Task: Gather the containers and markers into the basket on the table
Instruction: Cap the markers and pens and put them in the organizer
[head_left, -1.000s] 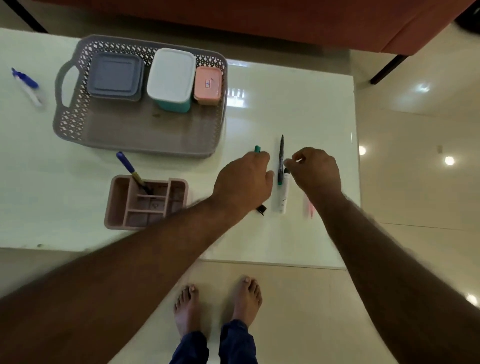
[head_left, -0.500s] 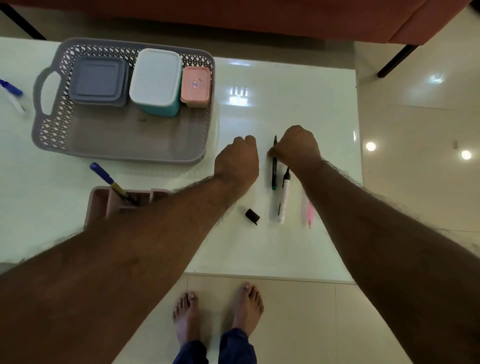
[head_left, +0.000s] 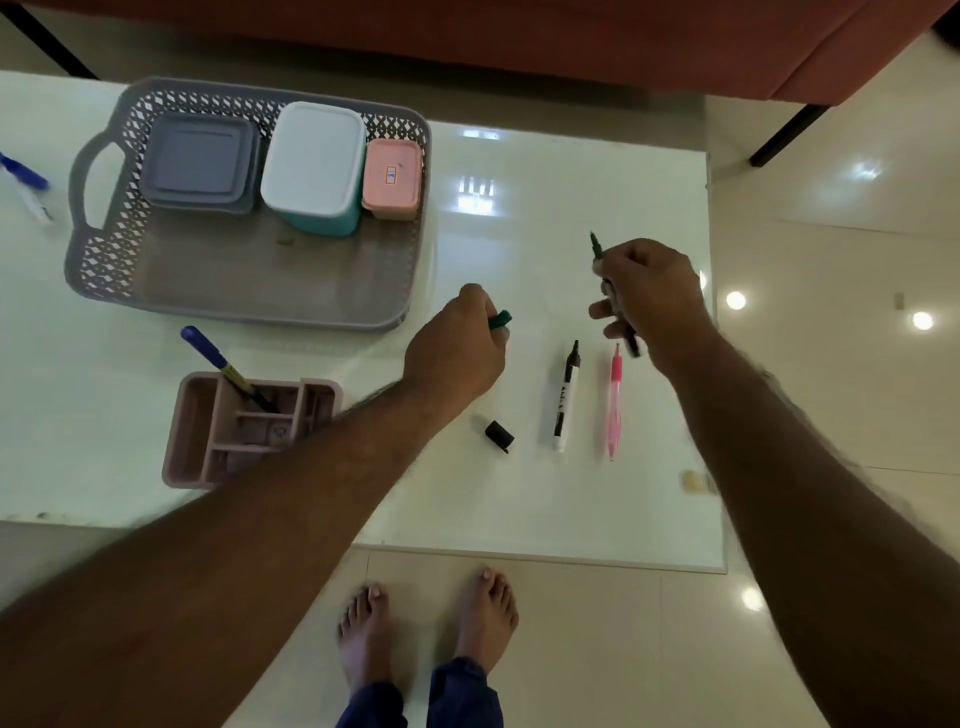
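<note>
My right hand (head_left: 649, 296) grips an uncapped green marker (head_left: 597, 249) above the table, tip pointing away from me. A green cap (head_left: 500, 319) is pinched in my left hand (head_left: 457, 348), just left of it. On the table lie a white marker (head_left: 565, 402), a pink pen (head_left: 614, 402) and a loose black cap (head_left: 500, 435). The grey basket (head_left: 130, 280) at the back left holds a grey container (head_left: 200, 163), a white-lidded teal container (head_left: 314, 166) and a small pink container (head_left: 392, 176).
A pink organiser (head_left: 197, 431) with a blue pen (head_left: 218, 361) in it stands in front of the basket. Another blue-capped pen (head_left: 26, 184) lies at the far left. The table's near edge (head_left: 519, 556) runs above my bare feet. An orange sofa is behind the table.
My right hand has lifted the green marker off the table and moved right. My left hand has drawn back toward me with the green cap. The view shifted slightly.
</note>
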